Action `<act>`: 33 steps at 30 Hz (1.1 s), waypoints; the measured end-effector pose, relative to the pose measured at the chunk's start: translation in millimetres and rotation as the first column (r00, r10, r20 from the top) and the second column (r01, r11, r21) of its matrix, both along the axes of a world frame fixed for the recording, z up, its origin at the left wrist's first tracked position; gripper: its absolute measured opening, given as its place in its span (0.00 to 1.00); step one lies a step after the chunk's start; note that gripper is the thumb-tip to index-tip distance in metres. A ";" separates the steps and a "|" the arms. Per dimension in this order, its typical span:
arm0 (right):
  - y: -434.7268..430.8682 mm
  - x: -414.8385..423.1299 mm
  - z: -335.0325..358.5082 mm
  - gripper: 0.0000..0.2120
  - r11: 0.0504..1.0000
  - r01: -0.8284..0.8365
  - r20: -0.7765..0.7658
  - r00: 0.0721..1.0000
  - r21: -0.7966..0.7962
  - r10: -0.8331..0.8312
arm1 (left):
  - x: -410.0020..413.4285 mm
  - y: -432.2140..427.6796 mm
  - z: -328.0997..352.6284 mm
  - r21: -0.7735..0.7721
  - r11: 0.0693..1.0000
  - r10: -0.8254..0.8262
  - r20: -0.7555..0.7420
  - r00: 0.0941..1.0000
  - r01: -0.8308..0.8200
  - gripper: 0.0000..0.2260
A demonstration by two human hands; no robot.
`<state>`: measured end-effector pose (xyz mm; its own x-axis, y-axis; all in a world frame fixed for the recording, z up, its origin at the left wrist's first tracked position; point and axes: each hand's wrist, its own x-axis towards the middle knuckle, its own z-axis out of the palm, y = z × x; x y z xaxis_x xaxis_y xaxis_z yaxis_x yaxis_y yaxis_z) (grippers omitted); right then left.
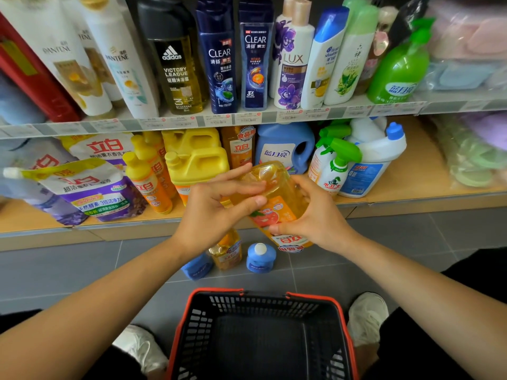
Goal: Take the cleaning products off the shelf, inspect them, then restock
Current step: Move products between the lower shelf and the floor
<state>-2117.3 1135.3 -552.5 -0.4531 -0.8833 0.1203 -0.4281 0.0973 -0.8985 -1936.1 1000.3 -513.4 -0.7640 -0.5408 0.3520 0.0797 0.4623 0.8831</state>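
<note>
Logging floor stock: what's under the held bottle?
Floor below the held bottle: small orange bottle, white-capped blue bottle right, second blue bottle left. Left hand hides the orange top.

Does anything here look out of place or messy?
Three bottles sit on the floor below the bottom shelf: a white-capped blue bottle, a second blue bottle and an orange bottle. On that shelf's left, refill pouches lean askew. The left hand and right hand grip a yellow bottle.
</note>
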 end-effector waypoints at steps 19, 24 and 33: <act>2.6 -0.9 0.6 0.43 0.998 -0.067 -0.020 0.998 0.000 0.067 | -6.1 -13.6 -1.1 0.476 0.865 0.144 0.072 0.987 -0.161 0.11; 0.9 -3.7 -0.7 0.37 1.000 -0.026 0.066 0.997 -0.008 0.026 | -3.4 -12.1 -1.3 0.475 0.877 0.064 0.042 0.997 -0.077 0.11; -3.4 -2.3 3.5 0.33 1.000 -0.004 0.161 0.987 -0.017 0.007 | -1.8 -3.5 1.5 -0.030 0.994 -0.098 0.102 0.990 0.101 0.16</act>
<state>-2119.6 1131.9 -549.0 -0.4630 -0.8843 0.0605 -0.2782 0.0801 -0.9572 -1937.9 996.8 -512.0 -0.8458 -0.4489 0.2882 0.0387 0.4872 0.8724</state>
